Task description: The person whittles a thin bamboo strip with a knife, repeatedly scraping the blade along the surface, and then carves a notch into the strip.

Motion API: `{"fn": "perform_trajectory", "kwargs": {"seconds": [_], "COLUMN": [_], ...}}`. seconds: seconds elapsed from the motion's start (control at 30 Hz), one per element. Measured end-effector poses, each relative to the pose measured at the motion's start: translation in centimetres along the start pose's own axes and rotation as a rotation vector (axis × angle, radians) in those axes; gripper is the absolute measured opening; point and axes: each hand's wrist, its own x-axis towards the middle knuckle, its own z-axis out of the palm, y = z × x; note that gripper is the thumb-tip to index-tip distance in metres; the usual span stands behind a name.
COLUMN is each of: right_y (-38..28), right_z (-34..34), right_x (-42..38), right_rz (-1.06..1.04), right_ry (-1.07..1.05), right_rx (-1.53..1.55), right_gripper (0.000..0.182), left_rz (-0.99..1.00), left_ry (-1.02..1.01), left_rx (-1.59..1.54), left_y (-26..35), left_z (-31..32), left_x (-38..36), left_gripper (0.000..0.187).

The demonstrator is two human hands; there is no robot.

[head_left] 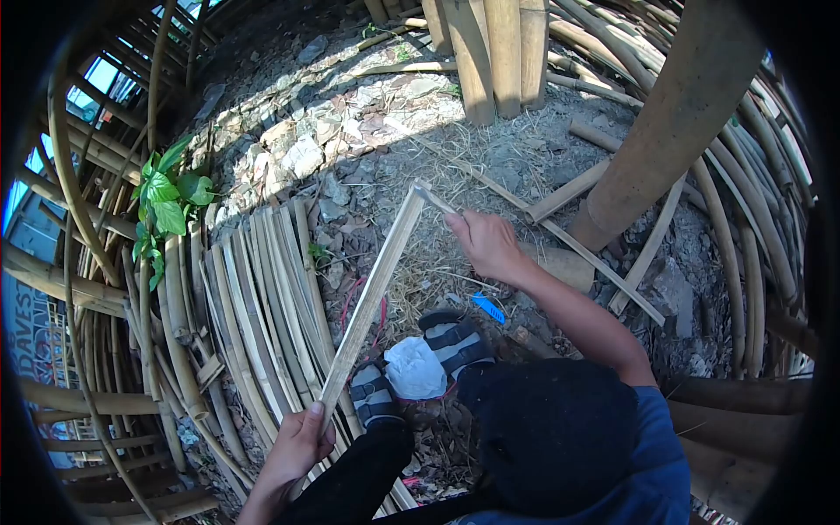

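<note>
My left hand (293, 444) is closed around the lower end of a long, flat bamboo strip (372, 293), which slants up and away over the ground. At the strip's far tip, my right hand (486, 245) is closed on a short, thin piece (437, 202) that meets the strip at a sharp angle. I cannot tell whether that piece is a blade or a bent part of the strip. Beneath the strip, split bamboo slats (262, 297) lie side by side. A slotted blue plastic object (488, 308) rests on the ground below my right forearm.
A crumpled white bag (415, 368) lies between my sandals (459, 343). Thick bamboo posts (669, 127) rise at the right, with cut bamboo pieces (569, 191) around their base. Bamboo poles (105, 297) and a leafy plant (166, 197) stand left. A dark cap (551, 437) fills the lower middle.
</note>
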Motion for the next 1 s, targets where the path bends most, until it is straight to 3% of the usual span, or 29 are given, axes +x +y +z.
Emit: {"fn": "perform_trajectory", "kwargs": {"seconds": [0.1, 0.2, 0.27, 0.4, 1.0], "right_y": [2.7, 2.4, -1.0, -5.8, -2.3], "right_z": [-1.2, -2.0, -2.8, -1.0, 1.5], "right_x": [1.3, 1.1, -1.0, -5.4, -2.3], "right_rz": [0.105, 0.179, 0.134, -0.253, -0.278], "right_ry": [0.042, 0.125, 0.120, -0.126, 0.036], "right_rx": [-0.017, 0.156, 0.265, 0.233, 0.026], "right_gripper": [0.059, 0.057, 0.054, 0.050, 0.050], "left_rz": [-0.019, 0.012, 0.013, 0.026, -0.010], "left_ry": [-0.020, -0.023, -0.015, -0.021, -0.031], "left_rx": [-0.020, -0.035, -0.016, -0.005, -0.001], "left_y": [-0.1, -0.4, -0.6, -0.4, 0.4], "left_z": [-0.1, 0.1, 0.2, 0.4, 0.1], "left_x": [-0.1, 0.3, 0.6, 0.7, 0.0], "left_gripper": [0.063, 0.062, 0.061, 0.061, 0.061]}}
